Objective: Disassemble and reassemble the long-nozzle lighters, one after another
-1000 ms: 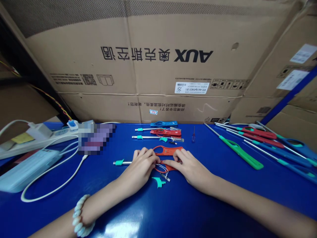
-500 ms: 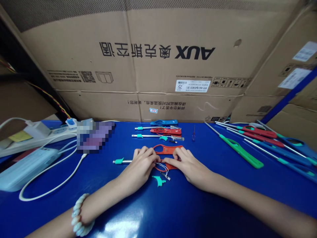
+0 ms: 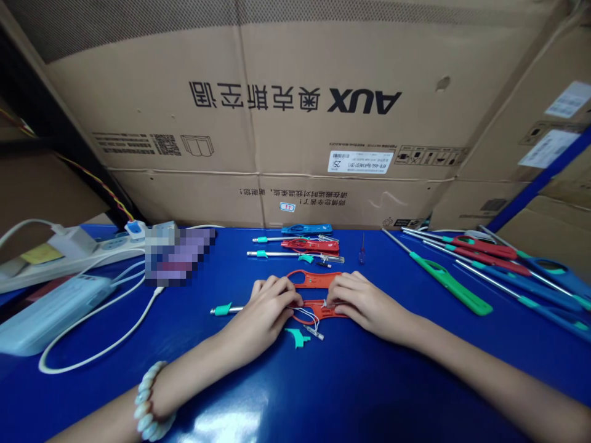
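Two orange lighter shell halves lie on the blue table between my hands: a farther half (image 3: 310, 280) and a nearer half (image 3: 318, 309). My left hand (image 3: 272, 303) has its fingers closed at the nearer half's left end, over a metal lighter tube (image 3: 235, 311) with a teal sleeve (image 3: 223, 309). The tube's inner end is hidden by the hand. My right hand (image 3: 357, 299) curls its fingers on the nearer half's right end, by a small white piece (image 3: 324, 303). White wires loop down to a small clear-and-dark part (image 3: 314, 332). A teal trigger (image 3: 298, 338) lies in front.
Blue (image 3: 307, 229) and red (image 3: 310, 246) lighter parts with tubes lie behind my hands. A thin screwdriver (image 3: 362, 251) is right of them. Several long lighters (image 3: 452, 283) lie at right. A power bank (image 3: 55, 314) and white cable (image 3: 99, 362) occupy the left. A cardboard box (image 3: 258, 135) stands behind.
My right fingers have drawn back a little to the right and bent more, so more of the nearer orange half shows. The small wired part has shifted slightly. My left hand stays in place.
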Tool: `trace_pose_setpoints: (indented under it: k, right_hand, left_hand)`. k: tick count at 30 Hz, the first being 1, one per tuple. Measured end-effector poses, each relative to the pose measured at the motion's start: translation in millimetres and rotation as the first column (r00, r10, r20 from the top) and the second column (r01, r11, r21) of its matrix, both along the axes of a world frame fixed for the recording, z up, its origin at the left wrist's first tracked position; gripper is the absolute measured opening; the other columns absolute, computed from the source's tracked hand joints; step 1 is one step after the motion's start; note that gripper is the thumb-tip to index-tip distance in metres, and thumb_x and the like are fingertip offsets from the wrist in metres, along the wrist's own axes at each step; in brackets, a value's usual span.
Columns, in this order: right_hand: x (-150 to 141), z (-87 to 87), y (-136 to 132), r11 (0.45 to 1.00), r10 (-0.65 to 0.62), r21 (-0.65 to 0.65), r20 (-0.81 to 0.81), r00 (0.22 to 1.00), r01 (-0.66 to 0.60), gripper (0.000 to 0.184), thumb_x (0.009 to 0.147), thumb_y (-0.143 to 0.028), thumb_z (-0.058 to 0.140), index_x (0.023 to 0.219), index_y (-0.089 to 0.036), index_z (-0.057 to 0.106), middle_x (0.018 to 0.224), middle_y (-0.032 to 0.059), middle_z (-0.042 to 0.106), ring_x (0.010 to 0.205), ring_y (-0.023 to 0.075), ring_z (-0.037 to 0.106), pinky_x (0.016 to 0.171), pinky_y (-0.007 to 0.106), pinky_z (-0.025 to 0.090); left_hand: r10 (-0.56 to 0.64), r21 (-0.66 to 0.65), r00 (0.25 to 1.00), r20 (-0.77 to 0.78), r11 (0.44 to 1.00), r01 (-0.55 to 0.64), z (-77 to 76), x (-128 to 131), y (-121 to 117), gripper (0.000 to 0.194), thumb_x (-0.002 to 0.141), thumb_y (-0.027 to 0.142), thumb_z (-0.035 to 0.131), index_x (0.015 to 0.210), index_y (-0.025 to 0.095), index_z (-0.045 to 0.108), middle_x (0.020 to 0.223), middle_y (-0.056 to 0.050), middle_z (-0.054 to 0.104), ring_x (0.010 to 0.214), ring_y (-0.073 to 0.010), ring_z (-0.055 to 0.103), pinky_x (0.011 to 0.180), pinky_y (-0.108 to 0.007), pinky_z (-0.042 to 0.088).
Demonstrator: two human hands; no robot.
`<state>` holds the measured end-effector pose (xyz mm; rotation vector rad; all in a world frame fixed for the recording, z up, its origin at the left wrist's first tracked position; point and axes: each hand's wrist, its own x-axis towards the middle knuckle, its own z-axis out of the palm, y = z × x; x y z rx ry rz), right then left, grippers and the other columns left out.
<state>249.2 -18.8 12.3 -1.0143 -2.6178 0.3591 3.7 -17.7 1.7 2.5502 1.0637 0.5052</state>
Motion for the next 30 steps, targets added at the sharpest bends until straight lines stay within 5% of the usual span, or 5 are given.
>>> trace_pose_setpoints:
  k: [6, 11, 21, 30]
  right_hand:
    - [-3.4, 4.3, -11.8, 0.992, 0.001, 0.127, 0.030, 1.000, -0.005, 0.014, 0.095, -0.020, 0.047, 0.090, -0.017, 0.060, 0.096, 0.0068, 0.057, 0.089, 0.0196, 0.050, 0.079, 0.034, 0.034]
    - [-18.6, -6.5, -28.0, 0.989, 0.043, 0.139, 0.074, 0.996, -0.053, 0.018, 0.086, -0.033, 0.063, 0.088, -0.016, 0.057, 0.097, 0.0078, 0.057, 0.087, 0.0212, 0.048, 0.077, 0.035, 0.035]
    - [-23.4, -5.8, -29.3, 0.975, -0.040, 0.218, -0.011, 0.999, 0.042, 0.017, 0.094, -0.019, 0.041, 0.083, -0.015, 0.055, 0.087, 0.0076, 0.056, 0.079, 0.0195, 0.047, 0.071, 0.033, 0.035]
    - [-20.3, -6.8, -25.0, 0.973, -0.112, 0.198, -0.060, 0.992, 0.122, 0.013, 0.092, -0.017, 0.046, 0.081, -0.017, 0.053, 0.087, 0.0056, 0.056, 0.076, 0.0180, 0.048, 0.069, 0.031, 0.034]
  left_hand:
    - [-0.010, -0.002, 1.000, -0.015, 1.000, 0.010, -0.3, 1.3, -0.8, 0.017, 0.094, 0.009, 0.046, 0.100, 0.019, 0.058, 0.102, -0.004, 0.054, 0.094, -0.0210, 0.044, 0.081, -0.034, 0.031]
    - [-0.025, -0.003, 1.000, -0.010, 1.000, 0.025, -2.0, 0.7, -0.1, 0.018, 0.094, 0.007, 0.046, 0.101, 0.019, 0.057, 0.103, -0.004, 0.054, 0.094, -0.0211, 0.045, 0.081, -0.035, 0.031]
    - [-0.034, -0.043, 0.999, 0.009, 0.998, 0.034, 2.0, 0.7, -0.6, 0.017, 0.091, 0.005, 0.046, 0.096, 0.020, 0.052, 0.102, -0.002, 0.055, 0.094, -0.0199, 0.047, 0.083, -0.034, 0.033]
    - [-0.024, -0.062, 0.999, 0.027, 0.998, 0.026, 3.7, 0.6, -0.3, 0.015, 0.090, 0.005, 0.047, 0.092, 0.020, 0.049, 0.099, -0.002, 0.056, 0.093, -0.0197, 0.048, 0.084, -0.034, 0.033]
